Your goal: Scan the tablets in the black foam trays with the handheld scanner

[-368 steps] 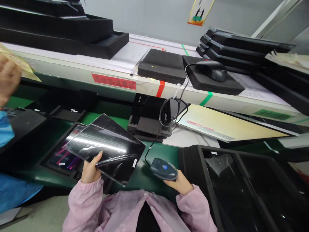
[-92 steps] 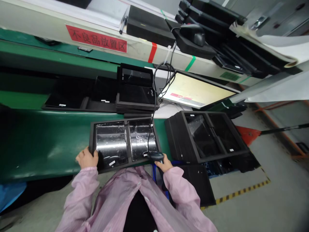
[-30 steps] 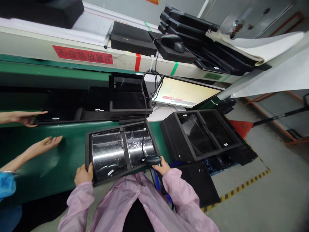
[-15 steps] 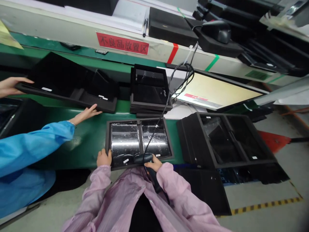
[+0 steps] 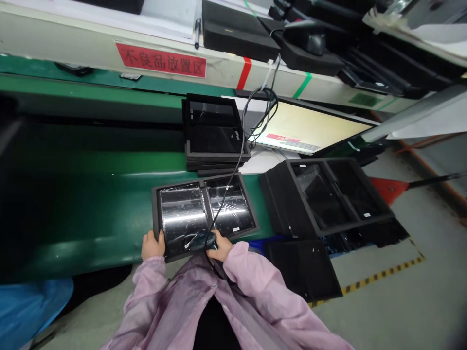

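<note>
A black foam tray (image 5: 156,212) with two glossy panels in its pockets lies on the green belt (image 5: 91,194) right before me. My left hand (image 5: 152,244) grips the tray's near left corner, thumb on the rim. My right hand (image 5: 219,245) is closed on a dark handheld scanner (image 5: 203,240), held over the near edge of the left panel (image 5: 180,214). The scanner's cable (image 5: 241,146) runs across the right panel (image 5: 229,206) up to the shelf.
A stack of black trays (image 5: 213,133) sits behind the one I hold. More stacked trays (image 5: 321,194) stand at the right, by a tilted monitor (image 5: 310,129). A shelf with a red label (image 5: 160,59) runs above. A blue sleeve (image 5: 32,301) shows lower left.
The scanner has slid left from the tray's middle to the left panel's near edge. The co-worker's hands and the tray they held have left the belt.
</note>
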Available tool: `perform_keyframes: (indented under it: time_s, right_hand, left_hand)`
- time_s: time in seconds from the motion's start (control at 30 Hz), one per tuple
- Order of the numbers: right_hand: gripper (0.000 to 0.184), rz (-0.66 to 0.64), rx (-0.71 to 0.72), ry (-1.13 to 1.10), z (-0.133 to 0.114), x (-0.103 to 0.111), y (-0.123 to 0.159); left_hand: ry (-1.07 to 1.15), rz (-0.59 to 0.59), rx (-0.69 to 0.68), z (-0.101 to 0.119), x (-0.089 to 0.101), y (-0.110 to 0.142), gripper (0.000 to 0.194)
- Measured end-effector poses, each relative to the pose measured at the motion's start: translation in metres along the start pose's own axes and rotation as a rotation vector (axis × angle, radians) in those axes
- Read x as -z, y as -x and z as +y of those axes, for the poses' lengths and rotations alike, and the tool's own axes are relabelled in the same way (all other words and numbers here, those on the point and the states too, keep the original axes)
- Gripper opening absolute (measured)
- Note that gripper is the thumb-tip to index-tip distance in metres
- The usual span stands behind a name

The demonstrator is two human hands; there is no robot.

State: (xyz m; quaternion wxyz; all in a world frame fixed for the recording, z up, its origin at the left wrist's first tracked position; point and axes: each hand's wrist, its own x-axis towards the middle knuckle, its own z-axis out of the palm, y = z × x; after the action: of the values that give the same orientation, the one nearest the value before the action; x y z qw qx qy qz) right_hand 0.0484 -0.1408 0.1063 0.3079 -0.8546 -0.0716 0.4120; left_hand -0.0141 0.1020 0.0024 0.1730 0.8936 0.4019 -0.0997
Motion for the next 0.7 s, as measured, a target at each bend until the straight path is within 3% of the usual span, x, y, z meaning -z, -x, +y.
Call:
perform_keyframes:
  time_s: [0.4, 0.7]
  right_hand:
    - [0.072, -0.024, -0.049, 0.066, -0.023, 0.009, 0.014]
    - [0.075, 0.038, -0.043, 0.050, -0.007, -0.006, 0.003]
  left_hand:
    - [0.024, -0.013, -0.017, -0.004, -0.002, 0.001, 0.051]
    - [0.011, 0.007, -0.004, -0.001, 0.000, 0.003, 0.052]
